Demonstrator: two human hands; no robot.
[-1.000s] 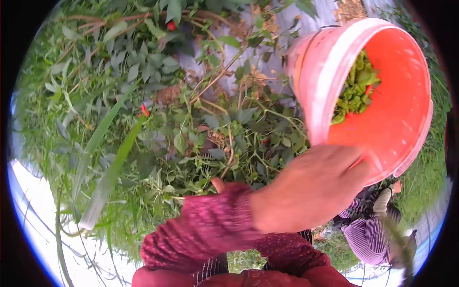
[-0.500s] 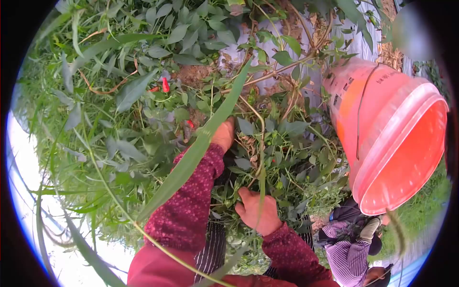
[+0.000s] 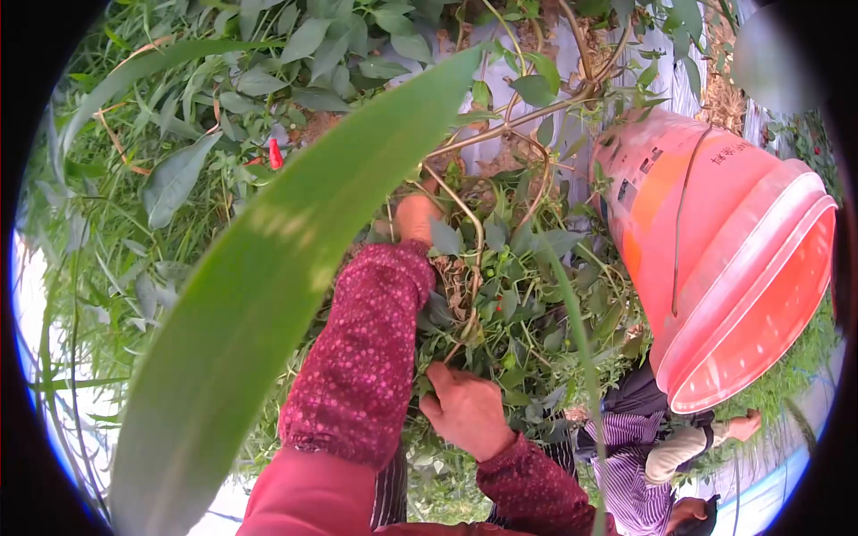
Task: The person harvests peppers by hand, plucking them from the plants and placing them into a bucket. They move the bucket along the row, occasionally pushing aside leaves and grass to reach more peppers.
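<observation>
My left hand (image 3: 416,216) reaches into the chilli pepper plants; leaves and shadow hide its fingers. Closer to me, my right hand (image 3: 472,415) has its fingers curled at the lower end of a brown pepper plant stem (image 3: 476,232), which appears to be in its grip. Green foliage (image 3: 514,313) with small green pods surrounds that stem. Left of my left hand, a red chilli (image 3: 275,154) hangs among the leaves. One long green blade of grass (image 3: 259,286) crosses close before the camera, covering part of the plants beside my left sleeve.
A pink plastic bucket (image 3: 661,214) with a wire handle lies tipped at the right, its mouth toward the lower right. Beyond it, another person in a striped top (image 3: 639,473) stretches out an arm. Pale plastic sheeting (image 3: 559,62) covers the ground behind the branches.
My left hand has shifted slightly up and left, and my right hand slightly left and down. The grass blade looms larger across the view. The other person's arm now extends outward.
</observation>
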